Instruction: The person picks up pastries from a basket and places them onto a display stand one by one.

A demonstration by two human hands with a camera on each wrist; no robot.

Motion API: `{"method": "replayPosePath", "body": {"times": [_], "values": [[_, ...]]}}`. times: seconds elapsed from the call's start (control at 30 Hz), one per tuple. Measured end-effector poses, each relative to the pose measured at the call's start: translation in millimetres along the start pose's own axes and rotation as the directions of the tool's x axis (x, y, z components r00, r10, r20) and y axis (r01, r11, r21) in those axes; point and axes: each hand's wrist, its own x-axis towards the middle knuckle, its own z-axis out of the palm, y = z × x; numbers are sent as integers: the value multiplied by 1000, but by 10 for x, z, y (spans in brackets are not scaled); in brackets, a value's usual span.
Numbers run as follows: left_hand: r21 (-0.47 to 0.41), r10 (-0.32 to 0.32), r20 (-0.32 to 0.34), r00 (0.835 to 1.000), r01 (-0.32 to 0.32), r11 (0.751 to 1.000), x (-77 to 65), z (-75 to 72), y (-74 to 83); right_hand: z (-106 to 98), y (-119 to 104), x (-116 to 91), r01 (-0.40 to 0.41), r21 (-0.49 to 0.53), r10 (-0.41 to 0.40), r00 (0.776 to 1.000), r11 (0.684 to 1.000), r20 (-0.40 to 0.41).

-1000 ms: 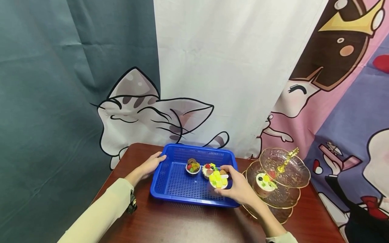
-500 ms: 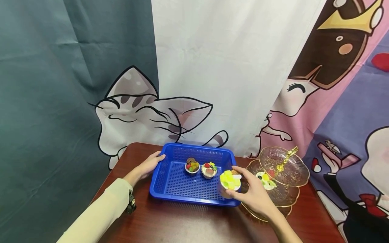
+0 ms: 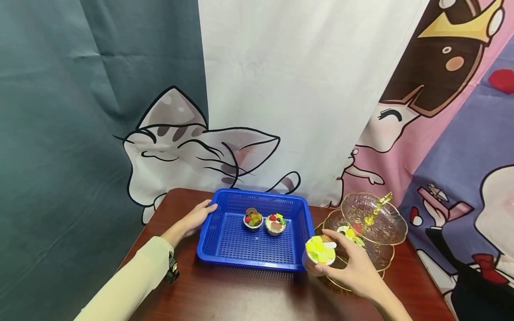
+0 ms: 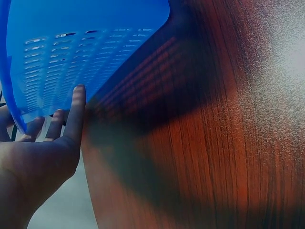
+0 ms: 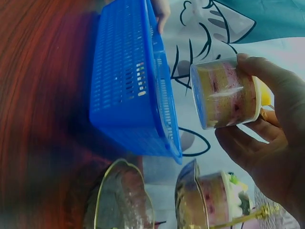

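Note:
My left hand [image 3: 196, 217] grips the left rim of a blue plastic basket [image 3: 257, 266], thumb over the edge and fingers against the outer wall. Between thumb and fingers, my right hand [image 3: 355, 269] holds a clear dessert cup [image 5: 228, 93] with layered filling, topped with yellow fruit cubes [image 3: 320, 248] and a white stick-like piece. The cup is raised just off the basket's right front corner, near a tiered stand [image 3: 371, 218]. Inside the basket sit two small fruit tarts, a left tart [image 3: 253, 218] with a brown round piece and a right tart [image 3: 275, 225] with cream.
The stand has clear, gold-edged tiers and a gold handle [image 3: 379, 207]. Another dessert cup [image 5: 217, 198] with cream and fruit rests on its middle tier, partly covered by the top tier. A printed curtain [image 3: 305, 98] hangs behind the reddish-brown table [image 3: 241, 294].
My right hand has carried the dessert cup rightward, from above the basket to beyond its right front corner. The left hand keeps its grip on the rim.

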Motion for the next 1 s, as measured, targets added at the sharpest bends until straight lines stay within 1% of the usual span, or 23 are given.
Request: {"method": "replayPosePath", "body": {"times": [0.17, 0.27, 0.37, 0.43, 0.5, 0.57, 0.67, 0.8, 0.87, 1.0], "values": [[3, -5, -4, 1000, 5, 1000, -17, -8, 21, -110, 8, -122, -69, 3, 69, 998, 998, -6], [7, -6, -4, 1000, 6, 1000, -27, -12, 29, -166, 24, -200, -89, 4, 89, 996, 996, -15], [3, -3, 2, 1000, 3, 1000, -24, -8, 33, -226, 33, -278, -103, -23, 102, 994, 994, -40], [0, -7, 5, 1000, 7, 1000, -19, -3, 33, -273, 34, -331, -125, -35, 123, 991, 992, -54], [1, -7, 9, 1000, 7, 1000, -14, -3, 30, -328, 31, -381, -156, -21, 155, 986, 987, -58], [0, -9, 7, 1000, 9, 1000, -16, -5, 26, -385, 44, -428, -191, 0, 190, 980, 982, -55], [7, -11, -5, 1000, 11, 1000, -21, -15, 22, -470, 73, -493, -269, 43, 271, 962, 962, -40], [14, -9, -5, 1000, 9, 1000, -21, -24, 18, -564, 141, -573, -350, 36, 351, 935, 936, -48], [14, -6, 2, 1000, 5, 1000, -19, -24, 15, -610, 189, -610, -373, 26, 374, 925, 927, -61], [8, 2, 12, 1000, -2, 1000, -12, -24, 9, -704, 289, -673, -399, 11, 399, 914, 917, -80]]}}
